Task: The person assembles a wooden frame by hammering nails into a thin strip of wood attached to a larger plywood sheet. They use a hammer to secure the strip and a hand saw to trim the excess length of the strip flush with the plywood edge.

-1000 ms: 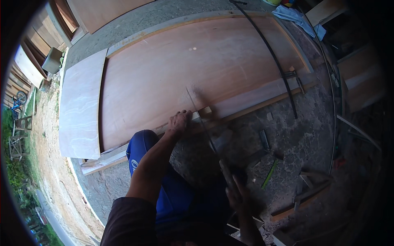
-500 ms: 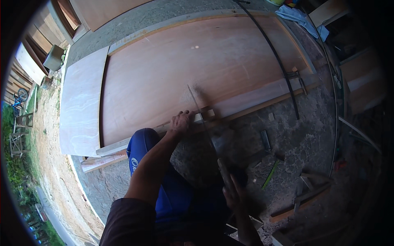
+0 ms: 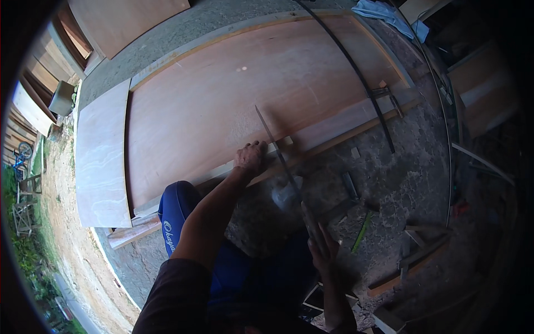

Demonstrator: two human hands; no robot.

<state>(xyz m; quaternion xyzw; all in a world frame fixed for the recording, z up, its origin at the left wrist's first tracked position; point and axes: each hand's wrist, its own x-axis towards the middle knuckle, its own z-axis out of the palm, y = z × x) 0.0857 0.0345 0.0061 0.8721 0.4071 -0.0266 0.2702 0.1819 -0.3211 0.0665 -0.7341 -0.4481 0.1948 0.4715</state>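
My left hand (image 3: 250, 157) presses down with its fingers wrapped over a narrow wood strip (image 3: 225, 168) along the near edge of a framed plywood panel (image 3: 206, 100). In my right hand (image 3: 324, 246) is the handle of a handsaw (image 3: 287, 171). Its long blade runs forward across the strip, just right of my left fingers, and the tip reaches over the panel. Pale sawdust (image 3: 240, 127) lies on the plywood beside the blade. My left forearm hides part of the strip.
A loose plywood sheet (image 3: 103, 158) covers the panel's left end. A long black bar (image 3: 356, 69) crosses its right side, near a metal clamp (image 3: 394, 101). Wood offcuts (image 3: 414, 264) and a green strip (image 3: 361, 234) lie on the rough floor. A blue cloth (image 3: 384, 15) sits at the far right.
The handsaw and my right hand have moved slightly forward. My left hand still holds the strip. The whole view has shifted a little.
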